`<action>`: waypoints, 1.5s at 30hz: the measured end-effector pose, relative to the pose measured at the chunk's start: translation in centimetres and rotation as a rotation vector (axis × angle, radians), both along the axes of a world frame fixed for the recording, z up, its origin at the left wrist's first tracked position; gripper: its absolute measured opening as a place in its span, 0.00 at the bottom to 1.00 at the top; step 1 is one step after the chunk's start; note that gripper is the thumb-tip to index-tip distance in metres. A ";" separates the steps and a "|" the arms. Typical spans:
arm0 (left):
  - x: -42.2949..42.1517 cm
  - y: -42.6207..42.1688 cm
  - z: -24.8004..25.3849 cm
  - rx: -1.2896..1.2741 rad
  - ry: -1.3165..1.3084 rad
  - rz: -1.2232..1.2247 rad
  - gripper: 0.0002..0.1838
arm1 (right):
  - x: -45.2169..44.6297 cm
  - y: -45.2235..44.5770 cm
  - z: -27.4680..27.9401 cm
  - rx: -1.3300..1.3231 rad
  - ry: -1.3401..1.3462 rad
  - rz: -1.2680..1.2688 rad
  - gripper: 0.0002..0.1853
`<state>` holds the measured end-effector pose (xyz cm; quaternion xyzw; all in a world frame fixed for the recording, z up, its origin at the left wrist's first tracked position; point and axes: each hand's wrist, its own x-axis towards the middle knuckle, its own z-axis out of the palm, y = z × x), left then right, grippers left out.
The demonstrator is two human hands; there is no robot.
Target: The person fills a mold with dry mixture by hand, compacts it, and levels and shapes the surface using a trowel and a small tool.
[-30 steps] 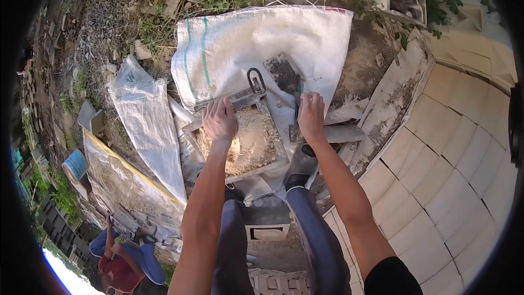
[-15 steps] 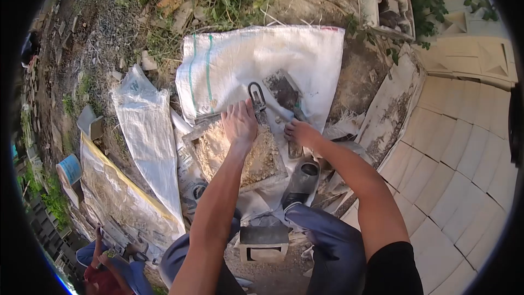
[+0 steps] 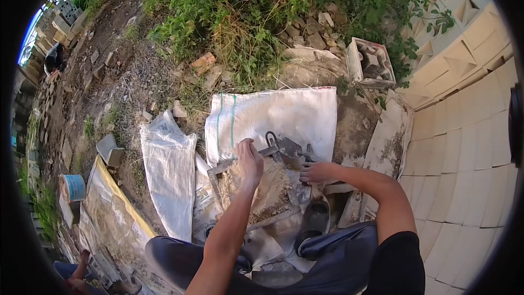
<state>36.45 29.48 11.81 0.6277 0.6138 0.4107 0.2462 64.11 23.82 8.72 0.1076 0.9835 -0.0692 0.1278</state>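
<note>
A square frame [image 3: 217, 186] filled with pale, crumbly, sandy material [image 3: 273, 188] lies between my knees. My left hand [image 3: 250, 165] is at its far edge, fingers curled over the rim, beside an upright loop handle [image 3: 271, 139]. To the right, my right hand [image 3: 319, 172] is closed around something dark that pokes out past the fingers; its kind is hidden. A dark flat blade, like a trowel's [image 3: 290, 146], lies just beyond the frame, left of that hand. Below the right hand a brownish piece like a handle [image 3: 316, 190] shows near my shoe.
A white woven sack [image 3: 289, 110] lies beyond the frame, another sack [image 3: 167, 169] to its left. Pale blocks [image 3: 453, 169] are stacked on the right. A box-like mould [image 3: 371, 61] stands farther back. A bucket [image 3: 73, 187] is at left, near another person's arm [image 3: 82, 266].
The view has tilted up, showing more plants and wall. My left hand's fingers are more drawn together at the rim. My right hand stays right of the frame.
</note>
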 end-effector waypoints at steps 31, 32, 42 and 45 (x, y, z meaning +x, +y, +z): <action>-5.7 -18.4 -1.1 0.039 0.758 -0.593 0.41 | -13.9 -9.6 16.7 -1.052 0.424 -1.450 0.15; -5.8 -18.1 -0.6 -0.040 0.738 -0.647 0.39 | -13.4 -10.1 15.3 -1.035 0.437 -1.458 0.15; -8.8 -18.2 -0.7 -0.137 0.670 -0.282 0.40 | -14.1 -9.6 15.9 -1.936 1.260 -1.461 0.08; -8.7 -17.7 -0.8 -0.079 0.666 -0.244 0.40 | -16.8 -9.8 16.9 -0.836 1.177 -1.390 0.09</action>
